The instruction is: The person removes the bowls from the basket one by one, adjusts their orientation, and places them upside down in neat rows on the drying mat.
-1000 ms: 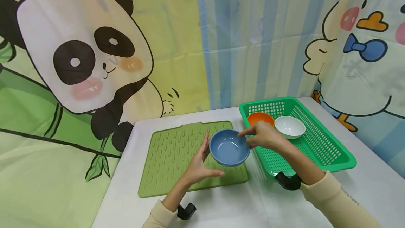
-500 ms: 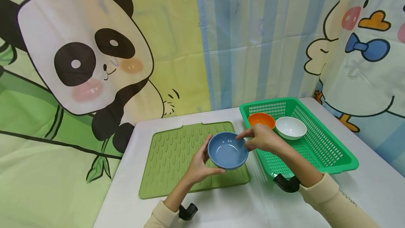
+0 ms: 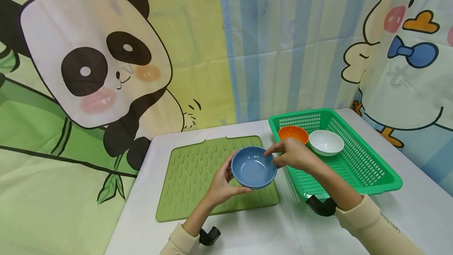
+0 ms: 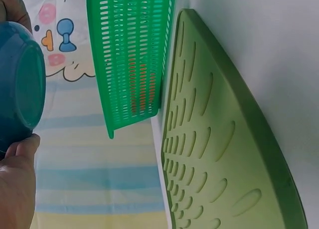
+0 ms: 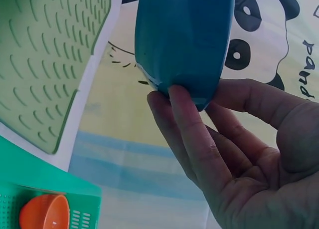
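Observation:
A blue bowl point(image 3: 254, 168) is held up between both hands over the right part of a green drying mat point(image 3: 191, 176), its inside tilted toward the head camera. My left hand point(image 3: 223, 186) grips the bowl's left side, with the thumb along the lower rim. On the opposite side, my right hand point(image 3: 291, 154) pinches the upper right rim. In the right wrist view, fingers point(image 5: 187, 124) lie against the outside of the bowl point(image 5: 182, 44). The left wrist view shows the underside of the bowl point(image 4: 27, 84) at its left edge.
To the right stands a green plastic basket point(image 3: 383, 180). Inside it sit an orange bowl point(image 3: 293, 133) and a white bowl point(image 3: 326, 143) near the far left. A curtain with a panda and a chick hangs behind the white table point(image 3: 255, 231).
The bowl has shifted slightly left and down from one second ago. My left thumb has closed onto its lower rim. The right hand keeps its pinch.

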`<state>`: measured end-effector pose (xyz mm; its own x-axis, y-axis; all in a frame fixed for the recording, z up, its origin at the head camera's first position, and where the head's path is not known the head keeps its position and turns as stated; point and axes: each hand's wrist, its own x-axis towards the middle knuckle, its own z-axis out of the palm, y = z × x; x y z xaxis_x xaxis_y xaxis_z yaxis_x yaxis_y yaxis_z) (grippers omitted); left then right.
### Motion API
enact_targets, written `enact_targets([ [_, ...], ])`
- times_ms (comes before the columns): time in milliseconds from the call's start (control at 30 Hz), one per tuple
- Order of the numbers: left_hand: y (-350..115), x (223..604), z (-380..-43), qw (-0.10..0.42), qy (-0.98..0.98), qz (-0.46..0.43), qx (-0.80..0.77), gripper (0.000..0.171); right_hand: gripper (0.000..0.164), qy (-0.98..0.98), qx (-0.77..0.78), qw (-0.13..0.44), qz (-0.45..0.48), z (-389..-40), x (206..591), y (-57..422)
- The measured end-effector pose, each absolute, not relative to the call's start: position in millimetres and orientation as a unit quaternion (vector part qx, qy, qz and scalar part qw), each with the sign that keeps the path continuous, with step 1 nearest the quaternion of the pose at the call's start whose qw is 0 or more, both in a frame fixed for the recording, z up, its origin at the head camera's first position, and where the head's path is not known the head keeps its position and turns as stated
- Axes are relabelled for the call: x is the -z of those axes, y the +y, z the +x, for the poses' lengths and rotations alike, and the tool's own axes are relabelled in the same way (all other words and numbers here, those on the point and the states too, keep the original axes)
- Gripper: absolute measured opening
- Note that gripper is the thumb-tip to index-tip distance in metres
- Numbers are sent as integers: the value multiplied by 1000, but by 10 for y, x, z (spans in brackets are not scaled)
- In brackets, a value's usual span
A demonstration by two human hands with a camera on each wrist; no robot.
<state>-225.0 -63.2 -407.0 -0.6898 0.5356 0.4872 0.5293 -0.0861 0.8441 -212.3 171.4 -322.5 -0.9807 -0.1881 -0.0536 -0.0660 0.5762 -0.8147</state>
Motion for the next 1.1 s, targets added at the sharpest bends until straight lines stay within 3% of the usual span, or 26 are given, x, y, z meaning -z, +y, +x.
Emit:
enact_targets([
  [167,-645,4074,-2260,-3,667,393,-633,98,19,877,465,35,-114,-2117,3273,1756],
  [600,-720,4234,-2414,11,633,375,-677,99,32,813,508,-163,-235,-2071,3641,1840],
  [867,-730,4247,-2413,8,614,378,-692,98,58,773,396,-335,-366,-2127,4003,1912],
  [1100,-704,4227,-2382,9,618,380,-688,97,74,771,282,-387,-421,-2144,4199,1857],
])
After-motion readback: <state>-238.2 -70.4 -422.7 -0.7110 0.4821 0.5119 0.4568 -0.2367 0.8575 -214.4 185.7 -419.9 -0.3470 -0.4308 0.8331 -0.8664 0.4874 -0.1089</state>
